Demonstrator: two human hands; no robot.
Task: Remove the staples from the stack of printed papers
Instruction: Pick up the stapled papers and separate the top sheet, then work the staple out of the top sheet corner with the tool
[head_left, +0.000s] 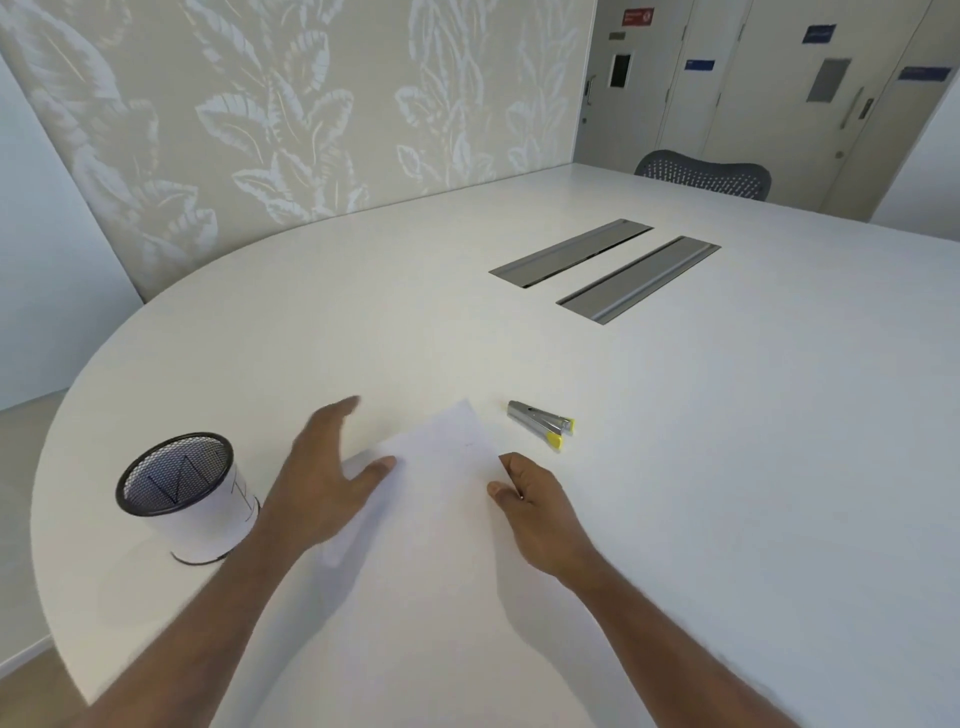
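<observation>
A white stack of papers (441, 467) lies on the white table (727, 441) in front of me, one corner pointing away. My left hand (327, 483) hovers over the stack's left edge with fingers spread, its thumb over the paper. My right hand (530, 499) is at the stack's right edge, fingers curled and pinching the paper's edge. A silver staple remover with yellow tips (543, 423) lies on the table just beyond my right hand, untouched. No staple is visible on the sheet.
A black mesh cup wrapped in white paper (182, 493) stands to the left of my left hand. Two grey cable hatches (608, 267) are set into the table further away. A dark chair (706, 174) stands at the far edge.
</observation>
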